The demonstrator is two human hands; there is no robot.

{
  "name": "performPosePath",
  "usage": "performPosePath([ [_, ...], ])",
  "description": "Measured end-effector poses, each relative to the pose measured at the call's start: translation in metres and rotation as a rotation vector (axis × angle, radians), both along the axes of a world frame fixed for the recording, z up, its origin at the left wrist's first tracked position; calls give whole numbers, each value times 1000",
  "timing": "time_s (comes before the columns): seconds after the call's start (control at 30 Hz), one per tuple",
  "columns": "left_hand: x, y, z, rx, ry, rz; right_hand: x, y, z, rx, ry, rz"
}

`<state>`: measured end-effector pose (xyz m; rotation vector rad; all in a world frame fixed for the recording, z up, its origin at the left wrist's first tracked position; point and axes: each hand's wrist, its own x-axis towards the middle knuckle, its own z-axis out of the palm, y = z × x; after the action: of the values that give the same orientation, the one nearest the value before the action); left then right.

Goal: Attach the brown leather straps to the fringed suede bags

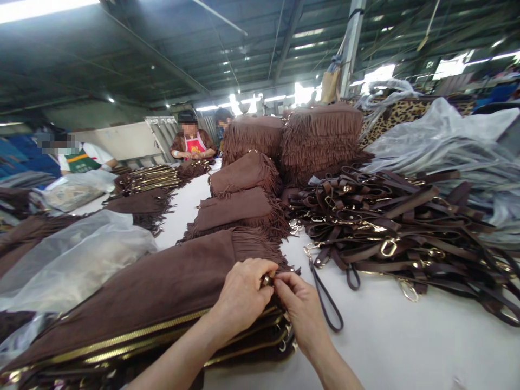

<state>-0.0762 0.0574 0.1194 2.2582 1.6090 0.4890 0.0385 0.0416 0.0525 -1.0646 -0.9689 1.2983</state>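
Observation:
My left hand (246, 292) is closed around a small gold metal fitting (267, 280) at the right end of the top brown fringed bag (162, 276). Against the same fitting, my right hand (298, 300) pinches with thumb and forefinger; what lies between those fingertips is mostly hidden. The bag lies flat on a stack of similar bags, its gold zipper (154, 329) running along the near edge. Just right of my hands, a dark wrist strap (325, 295) with a gold clasp rests on the white table (390, 346).
A heap of brown leather straps (390, 227) with gold clips spreads at right. Fringed bags (320, 141) are piled high behind. Clear plastic (93, 260) covers goods at left, and more plastic sheeting (442, 135) lies at far right. Two co-workers (195, 142) (83, 157) sit across the table.

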Motion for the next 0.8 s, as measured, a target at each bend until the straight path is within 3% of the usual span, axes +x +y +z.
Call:
performPosePath([
  [0.17,2,2,2,-32,5,10,-6,5,-7,89,-289,-165],
  [0.3,1,3,1,-68,-15,8,2,7,-13,31,-402,-309],
  [0.5,3,3,5,-54,65,-55,28,-7,-29,-25,-264,-270],
  [0.67,17,-3,12,67,430,-126,32,-19,-44,-71,-132,-217],
  [0.8,34,-11,7,211,660,-145,27,-19,-50,-92,-28,-199],
])
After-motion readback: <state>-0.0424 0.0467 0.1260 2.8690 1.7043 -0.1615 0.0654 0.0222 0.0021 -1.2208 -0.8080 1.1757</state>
